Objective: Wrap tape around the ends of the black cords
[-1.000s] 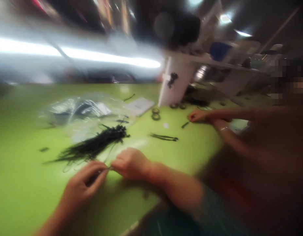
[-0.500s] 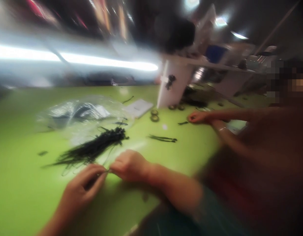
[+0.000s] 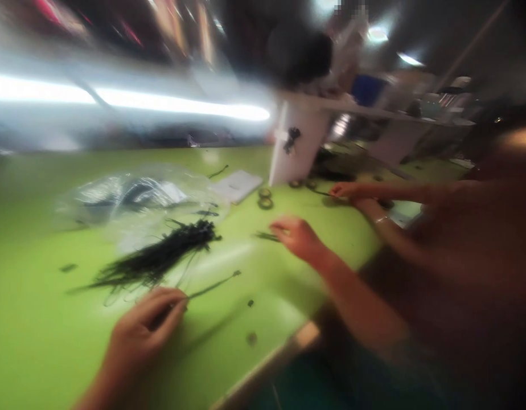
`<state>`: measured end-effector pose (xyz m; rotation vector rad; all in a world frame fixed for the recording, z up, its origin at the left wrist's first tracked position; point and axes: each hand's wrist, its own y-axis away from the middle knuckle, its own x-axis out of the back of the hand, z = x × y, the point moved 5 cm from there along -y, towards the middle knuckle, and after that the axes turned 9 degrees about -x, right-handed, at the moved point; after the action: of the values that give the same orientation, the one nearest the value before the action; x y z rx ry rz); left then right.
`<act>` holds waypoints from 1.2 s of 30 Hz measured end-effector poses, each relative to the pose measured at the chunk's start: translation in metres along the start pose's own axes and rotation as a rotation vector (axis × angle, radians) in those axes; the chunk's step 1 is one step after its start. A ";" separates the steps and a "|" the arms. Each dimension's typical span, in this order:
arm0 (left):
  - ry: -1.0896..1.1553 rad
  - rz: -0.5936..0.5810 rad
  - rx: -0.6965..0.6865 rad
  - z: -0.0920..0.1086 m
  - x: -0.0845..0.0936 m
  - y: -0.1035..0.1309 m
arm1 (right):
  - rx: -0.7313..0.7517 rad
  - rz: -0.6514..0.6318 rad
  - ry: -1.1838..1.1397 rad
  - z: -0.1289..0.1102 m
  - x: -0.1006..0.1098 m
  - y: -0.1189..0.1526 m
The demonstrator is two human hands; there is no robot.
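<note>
My left hand [image 3: 150,322] is closed in a pinch on a thin black cord [image 3: 214,286], which sticks out to the right above the table and has a small knob at its tip. My right hand [image 3: 299,239] is farther off with its fingers curled together, over a pair of black cords [image 3: 265,236] lying on the green table. It covers their right ends; what its fingertips hold, if anything, is hidden by blur. Just beyond my left hand lies a large bundle of black cords [image 3: 160,253].
Behind the bundle lies a clear plastic bag [image 3: 130,193], beside a white flat box [image 3: 237,186]. Tape rolls [image 3: 265,199] rest near a white upright panel [image 3: 295,154]. At right, another person's hands [image 3: 344,191] handle a dark cord. The table's edge [image 3: 263,370] runs close in front.
My right hand has left the cord at my left fingertips and moved away and right to the pair of cords. My left hand has stayed in place. The view has shifted slightly.
</note>
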<state>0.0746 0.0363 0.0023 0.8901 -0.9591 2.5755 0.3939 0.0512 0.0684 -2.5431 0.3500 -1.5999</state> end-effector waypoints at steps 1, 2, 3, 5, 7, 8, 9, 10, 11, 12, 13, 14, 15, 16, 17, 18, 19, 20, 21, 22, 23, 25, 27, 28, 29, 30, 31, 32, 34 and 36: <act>0.007 -0.012 -0.015 0.001 -0.001 0.000 | -0.106 -0.001 0.045 0.033 0.007 -0.003; 0.011 -0.027 -0.029 0.002 -0.002 -0.001 | -0.166 -0.010 0.073 0.062 0.010 -0.004; 0.012 -0.035 -0.038 0.002 -0.003 -0.001 | -0.212 -0.018 0.094 0.088 0.010 -0.003; 0.001 -0.047 -0.037 0.000 -0.003 -0.002 | -0.257 -0.035 0.114 0.124 0.003 0.001; -0.022 -0.045 -0.032 -0.004 -0.003 -0.003 | -0.253 -0.036 0.114 0.140 -0.008 0.007; -0.034 -0.046 -0.032 -0.006 -0.003 -0.003 | -0.244 -0.036 0.113 0.143 -0.013 0.010; -0.046 -0.047 -0.034 -0.007 -0.003 -0.003 | -0.235 -0.035 0.111 0.143 -0.017 0.011; -0.054 -0.050 -0.039 -0.009 -0.003 -0.002 | -0.226 -0.036 0.111 0.142 -0.020 0.012; -0.057 -0.055 -0.044 -0.011 -0.004 -0.001 | -0.217 -0.036 0.110 0.140 -0.022 0.013; -0.058 -0.063 -0.048 -0.014 -0.005 0.001 | -0.210 -0.034 0.110 0.139 -0.024 0.012; -0.055 -0.065 -0.050 -0.016 -0.007 0.003 | -0.204 -0.031 0.110 0.138 -0.025 0.011; -0.049 -0.061 -0.049 -0.019 -0.008 0.005 | -0.203 -0.026 0.110 0.138 -0.025 0.010; -0.044 -0.056 -0.041 -0.022 -0.009 0.008 | -0.205 -0.020 0.111 0.138 -0.026 0.009; -0.039 -0.050 -0.026 -0.025 -0.011 0.010 | -0.213 -0.014 0.112 0.140 -0.026 0.007; -0.035 -0.045 -0.008 -0.028 -0.012 0.012 | -0.224 -0.010 0.113 0.143 -0.026 0.006; -0.032 -0.048 0.009 -0.030 -0.012 0.014 | -0.236 -0.006 0.111 0.145 -0.026 0.004; -0.029 -0.055 0.023 -0.031 -0.013 0.014 | -0.245 -0.005 0.104 0.148 -0.026 0.003; -0.028 -0.069 0.032 -0.032 -0.013 0.014 | -0.250 -0.005 0.094 0.150 -0.025 0.002; -0.028 -0.085 0.035 -0.031 -0.013 0.014 | -0.251 -0.007 0.081 0.152 -0.023 0.001; -0.029 -0.106 0.035 -0.031 -0.012 0.013 | -0.247 -0.013 0.064 0.153 -0.022 0.001; -0.029 -0.125 0.033 -0.030 -0.012 0.013 | -0.239 -0.026 0.046 0.152 -0.022 0.001; -0.026 -0.153 0.025 -0.029 -0.011 0.013 | -0.212 -0.065 0.013 0.149 -0.023 0.002; -0.023 -0.161 0.015 -0.028 -0.011 0.015 | -0.186 -0.104 -0.006 0.143 -0.026 0.003; -0.024 -0.158 0.009 -0.026 -0.012 0.016 | -0.181 -0.115 -0.010 0.141 -0.027 0.002; -0.026 -0.151 0.003 -0.025 -0.012 0.016 | -0.181 -0.123 -0.012 0.139 -0.029 0.001; -0.029 -0.138 0.000 -0.023 -0.012 0.017 | -0.187 -0.129 -0.014 0.138 -0.030 -0.001; -0.028 -0.122 0.002 -0.020 -0.012 0.017 | -0.195 -0.137 -0.018 0.137 -0.031 -0.004; -0.023 -0.101 0.011 -0.018 -0.012 0.017 | -0.204 -0.148 -0.025 0.136 -0.032 -0.006; -0.004 -0.058 0.043 -0.013 -0.013 0.016 | -0.218 -0.171 -0.047 0.135 -0.034 -0.012; 0.019 -0.028 0.073 -0.009 -0.014 0.017 | -0.238 -0.174 -0.077 0.133 -0.035 -0.014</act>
<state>0.0739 0.0289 -0.0199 0.8893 -0.8465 2.6055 0.5013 0.0704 -0.0169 -2.8776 0.3384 -1.5967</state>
